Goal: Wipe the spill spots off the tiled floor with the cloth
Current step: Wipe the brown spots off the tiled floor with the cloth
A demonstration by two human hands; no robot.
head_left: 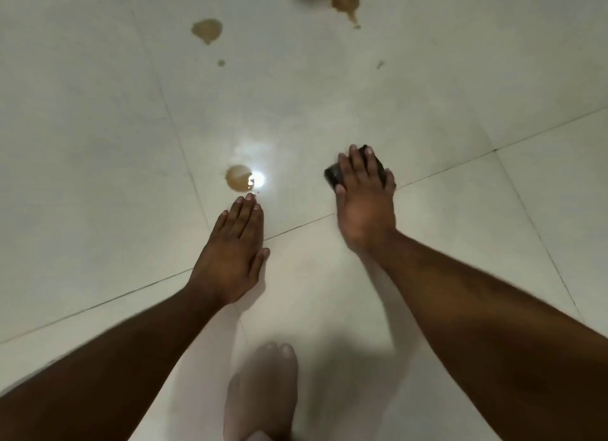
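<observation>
Head | right hand [363, 194] presses cloth [332, 176] | left hand [230, 253] flat beside spill [237, 177]

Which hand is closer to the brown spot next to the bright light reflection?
The left hand. Its fingertips lie flat on the floor just below the brown spot, almost touching it. The right hand presses the dark cloth well off to the spot's right.
</observation>
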